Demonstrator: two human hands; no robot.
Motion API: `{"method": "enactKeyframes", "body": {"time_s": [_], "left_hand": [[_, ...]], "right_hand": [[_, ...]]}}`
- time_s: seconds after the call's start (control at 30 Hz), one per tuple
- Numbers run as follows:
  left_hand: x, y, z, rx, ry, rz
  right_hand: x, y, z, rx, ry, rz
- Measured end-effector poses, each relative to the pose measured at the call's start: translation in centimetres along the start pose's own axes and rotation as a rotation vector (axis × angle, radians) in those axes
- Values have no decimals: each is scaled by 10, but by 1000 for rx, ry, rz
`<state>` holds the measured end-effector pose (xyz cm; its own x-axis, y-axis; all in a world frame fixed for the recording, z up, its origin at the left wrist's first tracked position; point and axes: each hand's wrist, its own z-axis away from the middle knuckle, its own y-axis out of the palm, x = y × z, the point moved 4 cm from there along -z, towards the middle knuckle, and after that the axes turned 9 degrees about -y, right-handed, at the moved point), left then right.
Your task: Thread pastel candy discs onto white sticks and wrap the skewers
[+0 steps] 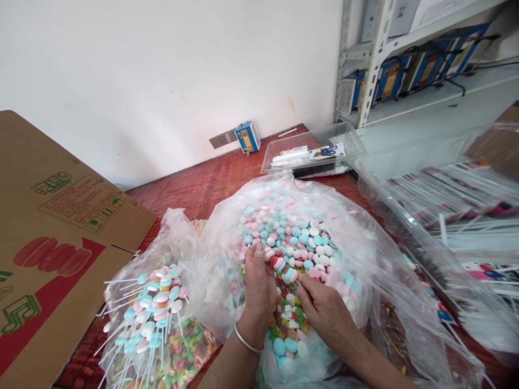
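Note:
A large clear plastic bag (pixel 227 243) lies open in front of me, full of pastel pink, blue and white candies (pixel 300 237). My left hand (pixel 258 281), with a silver bangle on the wrist, reaches into the heap and its fingertips pinch several candies. My right hand (pixel 324 310) rests on the candies beside it, fingers curled toward a pink-and-blue candy (pixel 290 275); whether it grips one I cannot tell. To the left, a second bag holds finished candy skewers on white sticks (pixel 148 319) above colourful ring candies (pixel 190 346).
A flattened cardboard box (pixel 52 237) leans at the left. A clear tray (pixel 316 151) with packets stands at the back of the wooden table (pixel 203 186). At the right lie bags of white sticks (pixel 458 216). Metal shelving (pixel 377 59) stands behind.

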<state>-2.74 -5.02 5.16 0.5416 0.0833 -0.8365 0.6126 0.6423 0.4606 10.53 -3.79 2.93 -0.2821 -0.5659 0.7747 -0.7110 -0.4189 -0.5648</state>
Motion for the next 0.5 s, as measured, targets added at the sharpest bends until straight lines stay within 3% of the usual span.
{"method": "enactKeyframes", "body": {"time_s": [0.17,0.37,0.5], "left_hand": [[5,26,3,46,-226,241],[3,24,2,-94,-134,305],[9,26,10,-50,-164,303]], "right_hand": [[9,-1,2,-102,-96,102],[11,6,6,-13,-147,219],[5,8,12,-3,-192,233]]}}
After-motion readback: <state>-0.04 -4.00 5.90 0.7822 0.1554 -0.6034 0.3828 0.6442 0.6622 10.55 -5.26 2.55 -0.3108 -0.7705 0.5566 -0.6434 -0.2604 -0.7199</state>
